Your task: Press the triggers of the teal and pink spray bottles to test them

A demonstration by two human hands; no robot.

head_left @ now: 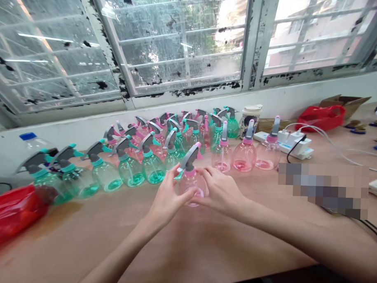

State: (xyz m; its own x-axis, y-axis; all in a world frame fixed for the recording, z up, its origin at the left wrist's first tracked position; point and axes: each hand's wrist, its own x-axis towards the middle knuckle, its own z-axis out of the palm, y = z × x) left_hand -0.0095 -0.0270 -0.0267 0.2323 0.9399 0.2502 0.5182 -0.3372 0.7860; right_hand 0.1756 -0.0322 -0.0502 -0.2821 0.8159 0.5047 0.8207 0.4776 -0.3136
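Held pink spray bottle [192, 183] upright between left hand [168, 194] and right hand [225, 192]. Pinched clear body from both sides, thumbs low on near face, fingers curved around shoulder and up toward neck. Could not tell contact of base with table [172, 248].

Judged step in hand as steadying and positioning at the line of bottles. Judged next move to call for even pressure from both sides, a level base, and clearance from the green neighbours.

Noted front row of green spray bottles [133, 174] to left, three pink-collared bottles [244, 158] to right, and mixed pink and green ones grouped behind. Located held bottle between those two runs, nearer the front edge of table.

Recorded farther out: patterned cup [251, 121] and power strip [304, 154] beyond the pink trio, red bag [14, 211] at far left, windows [185, 42] behind all.
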